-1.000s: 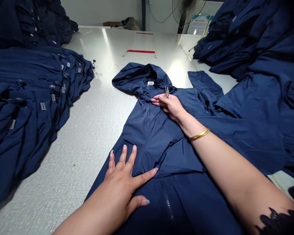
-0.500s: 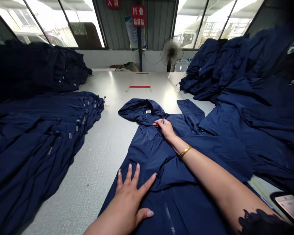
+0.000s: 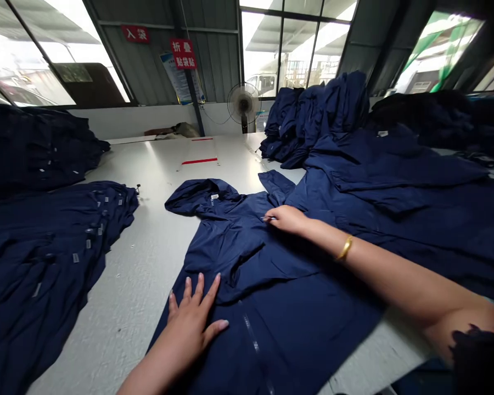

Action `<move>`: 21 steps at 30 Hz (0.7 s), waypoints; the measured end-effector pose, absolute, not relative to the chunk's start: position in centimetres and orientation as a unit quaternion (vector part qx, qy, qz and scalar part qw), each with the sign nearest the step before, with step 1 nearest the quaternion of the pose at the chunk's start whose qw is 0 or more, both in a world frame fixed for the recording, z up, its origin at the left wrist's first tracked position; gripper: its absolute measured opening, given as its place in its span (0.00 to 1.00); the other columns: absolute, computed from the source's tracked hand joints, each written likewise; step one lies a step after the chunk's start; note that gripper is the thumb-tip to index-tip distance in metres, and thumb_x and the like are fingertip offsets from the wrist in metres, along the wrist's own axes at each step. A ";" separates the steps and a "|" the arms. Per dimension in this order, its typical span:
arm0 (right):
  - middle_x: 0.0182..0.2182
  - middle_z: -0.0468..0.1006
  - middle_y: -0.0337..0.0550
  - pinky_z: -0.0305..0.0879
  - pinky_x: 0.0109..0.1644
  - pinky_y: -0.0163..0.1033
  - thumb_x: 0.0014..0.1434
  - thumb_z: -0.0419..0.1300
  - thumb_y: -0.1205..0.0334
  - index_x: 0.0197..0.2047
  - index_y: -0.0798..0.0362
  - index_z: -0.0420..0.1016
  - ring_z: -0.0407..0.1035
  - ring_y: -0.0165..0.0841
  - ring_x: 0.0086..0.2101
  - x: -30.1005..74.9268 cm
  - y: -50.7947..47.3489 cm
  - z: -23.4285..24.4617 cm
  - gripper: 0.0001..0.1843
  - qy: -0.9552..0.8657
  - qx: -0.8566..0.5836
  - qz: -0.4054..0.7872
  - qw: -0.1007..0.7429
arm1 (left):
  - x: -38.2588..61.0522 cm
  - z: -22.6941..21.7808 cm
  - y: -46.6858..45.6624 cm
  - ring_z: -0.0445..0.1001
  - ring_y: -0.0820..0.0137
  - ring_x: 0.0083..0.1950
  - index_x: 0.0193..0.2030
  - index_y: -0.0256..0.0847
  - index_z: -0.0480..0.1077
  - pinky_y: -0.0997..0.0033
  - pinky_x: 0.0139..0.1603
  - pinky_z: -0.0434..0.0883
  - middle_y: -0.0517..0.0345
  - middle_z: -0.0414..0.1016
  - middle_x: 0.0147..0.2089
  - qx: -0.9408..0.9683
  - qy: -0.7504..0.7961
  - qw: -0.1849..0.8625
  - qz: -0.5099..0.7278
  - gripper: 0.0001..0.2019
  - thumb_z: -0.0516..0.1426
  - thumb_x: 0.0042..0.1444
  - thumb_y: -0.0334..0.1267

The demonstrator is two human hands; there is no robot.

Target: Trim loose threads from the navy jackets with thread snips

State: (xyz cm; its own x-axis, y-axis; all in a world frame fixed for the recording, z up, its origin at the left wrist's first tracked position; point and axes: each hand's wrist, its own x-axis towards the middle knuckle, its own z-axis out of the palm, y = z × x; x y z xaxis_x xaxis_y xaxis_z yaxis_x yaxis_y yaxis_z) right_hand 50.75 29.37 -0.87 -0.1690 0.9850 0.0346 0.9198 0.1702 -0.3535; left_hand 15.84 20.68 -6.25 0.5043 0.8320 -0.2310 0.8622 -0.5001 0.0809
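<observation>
Our right grip (image 3: 286, 219) stays clenched on the snips (image 3: 265, 218), now tipped flat rather than upright, on the navy jacket (image 3: 247, 269) mid-desk (image 3: 123, 307); our left grip (image 3: 189, 321) rests released, fingers spread.

Navy jacket (image 3: 247, 269): smooth matt cloth, probably synthetic; tabletop (image 3: 148, 236): glossy laminate.

White table (image 3: 140, 285) — navy jackets (image 3: 296, 318), probably

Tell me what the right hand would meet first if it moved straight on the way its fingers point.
Probably the navy jacket's hood, which lies ahead of the right hand and slightly beyond it on the table. The hand already rests on the same jacket, so it would slide over fabric first. Depth is hard to judge from this view.
</observation>
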 end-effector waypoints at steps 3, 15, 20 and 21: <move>0.43 0.81 0.45 0.68 0.48 0.42 0.63 0.58 0.60 0.43 0.49 0.79 0.74 0.38 0.44 57.0 26.2 0.4 0.09 -0.721 -0.684 0.067 0.083 | 16.1 -6.3 20.8 0.36 0.36 0.73 0.73 0.48 0.42 0.24 0.62 0.48 0.34 0.37 0.75 0.857 0.502 0.088 -0.080 0.38 0.52 0.61 0.55; 0.37 0.81 0.53 0.66 0.43 0.44 0.44 0.68 0.46 0.34 0.53 0.80 0.74 0.49 0.41 65.6 19.9 0.1 0.20 -0.670 -0.730 0.054 0.120 | 16.4 -4.5 21.2 0.38 0.36 0.73 0.74 0.52 0.41 0.22 0.59 0.51 0.34 0.38 0.75 0.822 0.541 0.114 -0.133 0.39 0.52 0.60 0.56; 0.32 0.79 0.44 0.67 0.37 0.39 0.50 0.61 0.46 0.33 0.52 0.73 0.73 0.38 0.34 65.3 19.5 1.8 0.16 -0.670 -0.667 0.165 0.280 | 16.7 -2.1 20.1 0.45 0.41 0.74 0.74 0.46 0.47 0.27 0.65 0.46 0.31 0.47 0.74 0.822 0.549 0.115 -0.098 0.38 0.54 0.60 0.53; 0.30 0.77 0.43 0.66 0.35 0.38 0.53 0.59 0.46 0.36 0.51 0.72 0.71 0.35 0.31 64.9 19.4 2.8 0.17 -0.656 -0.658 0.183 0.321 | 17.3 -1.5 19.2 0.51 0.45 0.73 0.72 0.44 0.53 0.33 0.67 0.48 0.33 0.53 0.72 0.835 0.535 0.114 -0.056 0.34 0.54 0.61 0.51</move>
